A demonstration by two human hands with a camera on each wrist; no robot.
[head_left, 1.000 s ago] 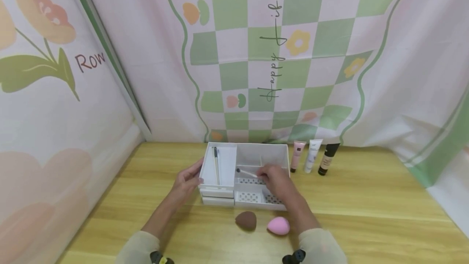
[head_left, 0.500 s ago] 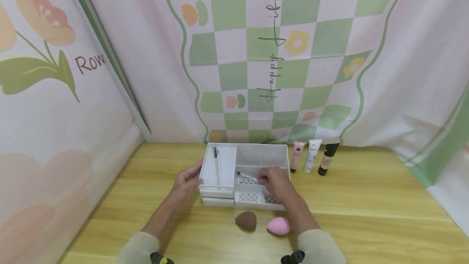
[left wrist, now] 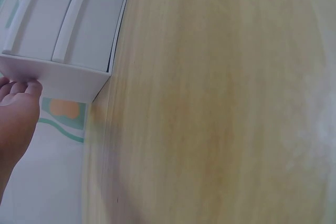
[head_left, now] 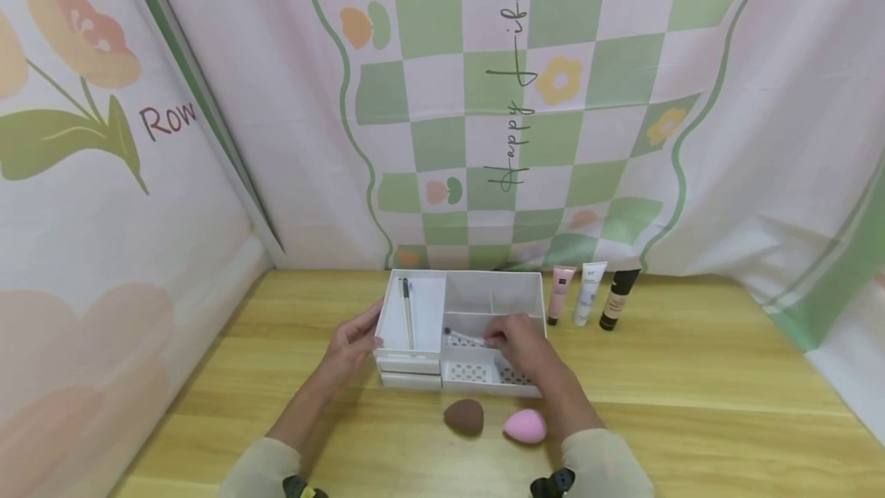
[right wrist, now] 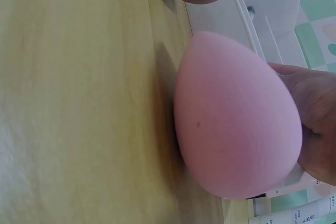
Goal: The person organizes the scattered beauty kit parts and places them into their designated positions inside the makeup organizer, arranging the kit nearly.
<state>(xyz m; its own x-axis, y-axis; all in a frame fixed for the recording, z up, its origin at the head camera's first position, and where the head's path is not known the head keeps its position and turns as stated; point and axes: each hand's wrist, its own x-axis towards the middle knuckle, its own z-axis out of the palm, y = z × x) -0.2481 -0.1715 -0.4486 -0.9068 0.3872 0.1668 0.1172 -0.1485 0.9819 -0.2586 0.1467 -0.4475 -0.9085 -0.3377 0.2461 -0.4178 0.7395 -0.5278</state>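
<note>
A white organizer box (head_left: 422, 281) with several compartments stands on the wooden table (head_left: 691, 375). My left hand (head_left: 356, 340) rests against its left wall, fingertips touching the box (left wrist: 68, 30) in the left wrist view. My right hand (head_left: 517, 342) is over the middle compartment and pinches a thin white brush (head_left: 462, 338) with a dark tip pointing left. Another brush (head_left: 408, 310) lies in the left compartment. A brown sponge (head_left: 464, 415) and a pink sponge (head_left: 525, 426) sit in front of the box; the pink sponge (right wrist: 236, 114) fills the right wrist view.
A pink tube (head_left: 561, 294), a white tube (head_left: 591, 292) and a dark tube (head_left: 618, 298) stand to the right of the box. Patterned cloth walls close in the table at the back and left. Bare wood lies to the far right and left.
My right hand has sunk a little with the thin brush, bringing its tip lower into the middle compartment. The left hand has stayed on the box.
</note>
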